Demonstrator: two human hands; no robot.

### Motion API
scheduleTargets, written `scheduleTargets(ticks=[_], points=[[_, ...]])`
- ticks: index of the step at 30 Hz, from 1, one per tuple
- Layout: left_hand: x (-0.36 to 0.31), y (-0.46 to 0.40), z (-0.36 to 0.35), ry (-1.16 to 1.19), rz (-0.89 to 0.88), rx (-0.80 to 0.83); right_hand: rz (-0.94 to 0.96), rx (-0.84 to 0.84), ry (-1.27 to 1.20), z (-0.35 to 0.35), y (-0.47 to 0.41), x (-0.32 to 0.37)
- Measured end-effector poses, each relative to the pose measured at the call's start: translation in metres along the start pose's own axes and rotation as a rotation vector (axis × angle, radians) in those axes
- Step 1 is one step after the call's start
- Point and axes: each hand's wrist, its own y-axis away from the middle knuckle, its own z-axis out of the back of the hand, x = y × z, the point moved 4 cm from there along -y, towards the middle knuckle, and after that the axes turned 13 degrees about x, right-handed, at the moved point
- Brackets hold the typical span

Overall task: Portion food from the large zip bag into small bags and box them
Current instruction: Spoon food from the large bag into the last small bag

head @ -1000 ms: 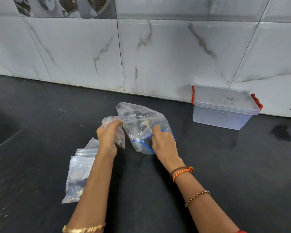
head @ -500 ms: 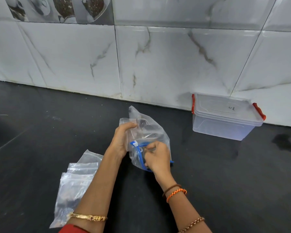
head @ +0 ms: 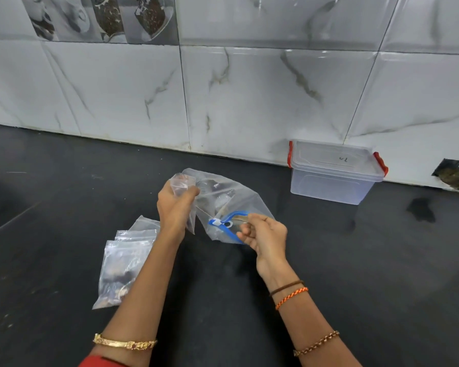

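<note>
The large clear zip bag (head: 225,200) with a blue zipper rim lies on the black counter (head: 329,260), its mouth open toward me. My left hand (head: 175,205) grips a small clear bag (head: 182,182) upright just left of it. My right hand (head: 265,234) sits at the blue rim with fingers curled, pinching a thin brown piece of food (head: 240,218) at the mouth. Several small clear bags (head: 125,258) lie stacked flat at the left, some with dark food inside. The clear plastic box (head: 331,178) with red latches stands shut against the wall at the right.
A marble-tiled wall (head: 249,102) backs the counter. There is a dark hole (head: 449,174) in the wall right of the box and a dark stain (head: 420,209) on the counter below it.
My right hand has pulled back from inside the large bag's mouth toward me, holding a brown piece. My left hand has shifted slightly left with the small bag.
</note>
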Motion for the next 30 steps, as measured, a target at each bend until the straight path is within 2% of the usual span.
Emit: scheduleTargets(ticks=[4, 10, 15, 20, 24, 28, 30], points=[[-0.004, 0.025, -0.002, -0.093, -0.073, 0.003, 0.037, -0.015, -0.102, 0.018, 0.017, 0.007], [0.005, 0.058, -0.009, 0.008, -0.022, 0.088, 0.03, -0.07, -0.11, 0.044, 0.032, 0.011], [0.005, 0.082, -0.012, -0.02, -0.095, 0.084, 0.049, -0.107, -0.111, 0.067, 0.041, 0.017], [-0.002, 0.105, -0.022, -0.221, -0.202, 0.141, 0.075, -0.135, -0.109, 0.083, 0.045, 0.03], [0.001, 0.116, -0.034, -0.352, -0.205, 0.201, 0.102, -0.114, -0.137, 0.085, 0.049, 0.044], [0.004, 0.119, -0.04, -0.482, -0.197, 0.251, 0.132, -0.04, -0.173, 0.085, 0.058, 0.062], [0.005, 0.119, -0.041, -0.556, -0.205, 0.259, 0.141, 0.003, -0.105, 0.082, 0.064, 0.07]])
